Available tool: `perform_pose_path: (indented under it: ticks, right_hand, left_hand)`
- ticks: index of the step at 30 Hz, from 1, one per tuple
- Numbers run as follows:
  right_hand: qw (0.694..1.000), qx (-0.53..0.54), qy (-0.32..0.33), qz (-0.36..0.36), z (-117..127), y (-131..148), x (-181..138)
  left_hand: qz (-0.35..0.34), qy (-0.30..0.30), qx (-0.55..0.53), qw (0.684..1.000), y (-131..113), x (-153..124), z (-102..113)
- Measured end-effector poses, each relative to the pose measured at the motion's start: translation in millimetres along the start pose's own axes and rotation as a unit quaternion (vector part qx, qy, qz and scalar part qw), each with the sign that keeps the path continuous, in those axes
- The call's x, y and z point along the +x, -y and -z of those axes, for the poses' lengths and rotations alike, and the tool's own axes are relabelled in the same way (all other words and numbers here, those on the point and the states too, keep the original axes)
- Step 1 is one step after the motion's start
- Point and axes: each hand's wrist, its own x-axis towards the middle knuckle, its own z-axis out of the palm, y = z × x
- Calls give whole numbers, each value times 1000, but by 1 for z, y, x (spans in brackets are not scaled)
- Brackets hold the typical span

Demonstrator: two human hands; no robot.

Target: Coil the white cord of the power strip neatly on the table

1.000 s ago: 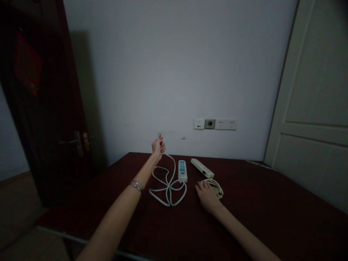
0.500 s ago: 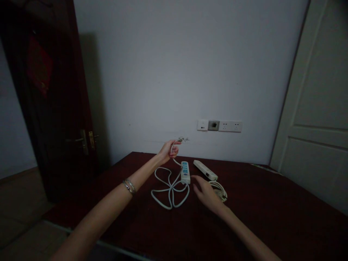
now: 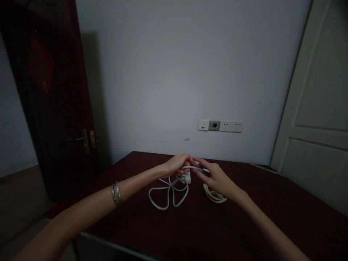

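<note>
A white power cord (image 3: 193, 167) stretches between my two hands above the table. My left hand (image 3: 178, 165), with bracelets at its wrist, is closed around the cord. Thumb and fingers of my right hand (image 3: 217, 177) grip it near its end, where the plug is mostly hidden. Below and behind my left hand lies a white power strip (image 3: 187, 178), largely covered. The rest of its cord lies in loose loops (image 3: 159, 208) on the table. Beneath my right hand is a coiled off-white cord (image 3: 214, 197); the second strip is almost wholly hidden.
The dark red table (image 3: 168, 235) meets a pale wall carrying a row of wall sockets (image 3: 231, 126). At left stands a dark door (image 3: 62, 108) with a metal handle. A pale panelled door (image 3: 320, 108) is on the right.
My left hand has come down and to the right with the cord. My right hand has risen from beside the power strip and taken hold of the cord's end part.
</note>
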Motion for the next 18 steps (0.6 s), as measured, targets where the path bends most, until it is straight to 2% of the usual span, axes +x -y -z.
perform_pose_path:
  ticks: [3, 7, 10, 13, 15, 18]
  right_hand:
    - [999, 17, 40, -30, 6, 10, 2]
    - [1000, 13, 15, 8, 18, 22, 9]
    - [999, 2, -52, -9, 34, 28, 18]
    - [986, 57, -139, -69, 59, 33, 28]
    - [962, 143, -214, -97, 83, 33, 36]
    - [901, 267, -325, -104, 120, 28, 47]
  left_hand:
    - [-15, -4, -4, 1000, -4, -2, 1]
    - [-75, 19, 14, 997, -8, -8, 7]
    - [-102, 37, 59, 992, -8, -14, 13]
    - [-85, 27, 134, 987, -1, -18, 23]
    - [-51, 20, 190, 980, 9, -18, 33]
    - [8, 23, 218, 976, 27, -20, 51]
